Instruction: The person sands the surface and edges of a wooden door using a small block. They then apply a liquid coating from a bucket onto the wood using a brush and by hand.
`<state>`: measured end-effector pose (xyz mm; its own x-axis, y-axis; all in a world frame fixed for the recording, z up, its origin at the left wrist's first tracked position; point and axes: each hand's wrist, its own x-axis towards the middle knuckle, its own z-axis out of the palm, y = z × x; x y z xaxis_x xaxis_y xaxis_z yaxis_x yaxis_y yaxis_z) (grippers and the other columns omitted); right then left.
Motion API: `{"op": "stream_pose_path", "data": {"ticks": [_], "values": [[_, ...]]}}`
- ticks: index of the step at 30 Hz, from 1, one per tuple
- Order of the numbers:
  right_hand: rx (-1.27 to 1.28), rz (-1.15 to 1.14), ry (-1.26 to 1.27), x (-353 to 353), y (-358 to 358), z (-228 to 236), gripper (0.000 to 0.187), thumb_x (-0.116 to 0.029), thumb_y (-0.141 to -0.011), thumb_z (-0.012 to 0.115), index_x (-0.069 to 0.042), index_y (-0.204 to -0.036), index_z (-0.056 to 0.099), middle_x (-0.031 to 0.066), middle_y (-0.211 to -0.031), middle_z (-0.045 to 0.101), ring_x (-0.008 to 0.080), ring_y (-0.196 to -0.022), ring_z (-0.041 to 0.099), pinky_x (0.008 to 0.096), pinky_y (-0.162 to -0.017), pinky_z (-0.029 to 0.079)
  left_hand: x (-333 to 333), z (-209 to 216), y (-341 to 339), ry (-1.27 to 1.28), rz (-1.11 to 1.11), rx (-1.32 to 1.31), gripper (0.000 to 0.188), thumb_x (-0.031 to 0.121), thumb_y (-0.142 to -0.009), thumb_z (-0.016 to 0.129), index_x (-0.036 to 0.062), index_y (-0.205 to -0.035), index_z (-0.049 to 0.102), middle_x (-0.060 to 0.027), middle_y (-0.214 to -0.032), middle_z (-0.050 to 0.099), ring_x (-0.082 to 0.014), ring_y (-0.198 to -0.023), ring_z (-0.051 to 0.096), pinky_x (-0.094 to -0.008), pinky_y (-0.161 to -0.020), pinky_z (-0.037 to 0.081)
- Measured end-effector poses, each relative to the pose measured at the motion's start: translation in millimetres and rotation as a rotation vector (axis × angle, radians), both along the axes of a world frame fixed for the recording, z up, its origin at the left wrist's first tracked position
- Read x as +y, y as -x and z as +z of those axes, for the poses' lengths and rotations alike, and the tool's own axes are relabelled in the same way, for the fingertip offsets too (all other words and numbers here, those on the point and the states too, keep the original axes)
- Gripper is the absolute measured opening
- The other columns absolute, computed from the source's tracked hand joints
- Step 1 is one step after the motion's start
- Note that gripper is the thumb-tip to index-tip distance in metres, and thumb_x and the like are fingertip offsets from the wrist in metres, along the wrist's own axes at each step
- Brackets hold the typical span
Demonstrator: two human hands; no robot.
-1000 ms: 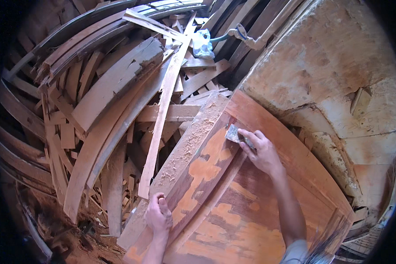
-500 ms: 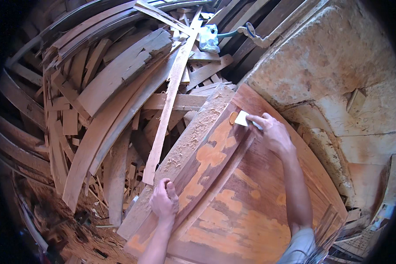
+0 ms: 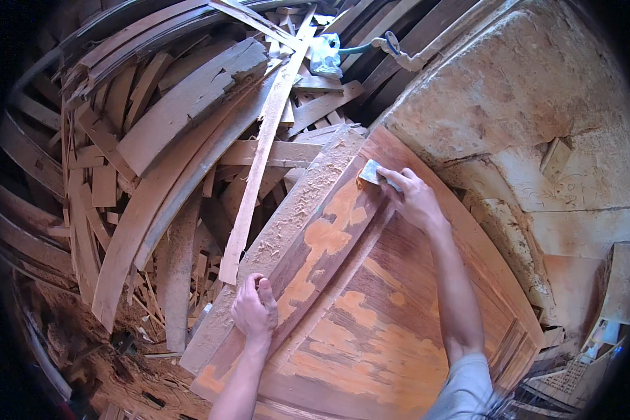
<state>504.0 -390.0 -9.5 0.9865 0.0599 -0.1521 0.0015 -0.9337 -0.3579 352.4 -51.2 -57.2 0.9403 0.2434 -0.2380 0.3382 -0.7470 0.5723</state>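
Observation:
A reddish-brown wooden panel (image 3: 406, 269) lies in front of me, with raised strips and uneven patches of orange filler (image 3: 329, 234). My right hand (image 3: 414, 198) grips a small flat scraper (image 3: 372, 172) near the panel's far corner. The scraper's blade is tilted against the surface, at a dab of darker orange filler. Beside the panel's left edge, my left hand (image 3: 255, 306) is closed, its fingers curled and thumb up. Whatever its fingers may hold is hidden.
A board strewn with shavings (image 3: 297, 199) runs along the panel's left side. Beyond it are piled offcuts, curved planks (image 3: 182, 182) and a long thin strip (image 3: 266, 154). A large rough slab (image 3: 497, 91) stands at the right. A plastic bag (image 3: 325, 56) hangs at the back.
The scraper has turned and now presses on the darker filler dab near the far corner. My left hand remains closed by the panel's edge. The whole view has shifted slightly.

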Motion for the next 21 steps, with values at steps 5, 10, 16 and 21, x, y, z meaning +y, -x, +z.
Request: {"op": "stream_pose_path", "data": {"ticks": [5, 10, 16, 21], "values": [[0.014, 0.063, -0.054, -22.6, 4.9, -3.0, 0.033, -0.022, -0.095, 0.064, -0.017, -0.127, 0.064, 0.0161, -0.096, 0.062, 0.0348, -0.085, 0.065, 0.0429, -0.076, 0.052, -0.4, 4.2, 0.0, -0.002, 0.002, 0.042, 0.057, 0.055, -0.102, 0.035, 0.0068, -0.102, 0.065, -0.0176, -0.094, 0.069, -0.0394, -0.09, 0.066, -0.0495, -0.077, 0.049], [0.011, 0.0, -0.071, -24.1, 8.8, 15.4, 0.033, -0.015, -0.096, 0.064, -0.012, -0.129, 0.064, 0.0166, -0.095, 0.061, 0.0309, -0.086, 0.062, 0.0399, -0.079, 0.05, -1.5, 0.8, -0.2, -0.015, -0.024, 0.041, 0.056, 0.055, -0.102, 0.035, 0.0068, -0.102, 0.064, -0.0173, -0.095, 0.069, -0.0392, -0.091, 0.065, -0.0495, -0.077, 0.049], [-0.008, 0.06, -0.044, -24.6, 19.7, -13.0, 0.034, -0.017, -0.096, 0.063, -0.012, -0.129, 0.063, 0.0172, -0.095, 0.06, 0.0331, -0.086, 0.061, 0.0411, -0.079, 0.05, -0.9, 1.2, -0.2, -0.034, -0.009, 0.047, 0.055, 0.053, -0.102, 0.035, 0.007, -0.1, 0.064, -0.017, -0.095, 0.069, -0.0388, -0.091, 0.065, -0.049, -0.078, 0.049], [-0.025, 0.042, -0.112, -30.7, 26.3, 2.0, 0.032, -0.016, -0.095, 0.064, -0.014, -0.127, 0.064, 0.0177, -0.09, 0.06, 0.0327, -0.08, 0.063, 0.0406, -0.073, 0.051, -2.1, 2.4, -1.2, -0.056, -0.039, 0.03, 0.053, 0.052, -0.103, 0.031, 0.0103, -0.101, 0.063, -0.0173, -0.095, 0.069, -0.0408, -0.089, 0.065, -0.051, -0.074, 0.048]]}}
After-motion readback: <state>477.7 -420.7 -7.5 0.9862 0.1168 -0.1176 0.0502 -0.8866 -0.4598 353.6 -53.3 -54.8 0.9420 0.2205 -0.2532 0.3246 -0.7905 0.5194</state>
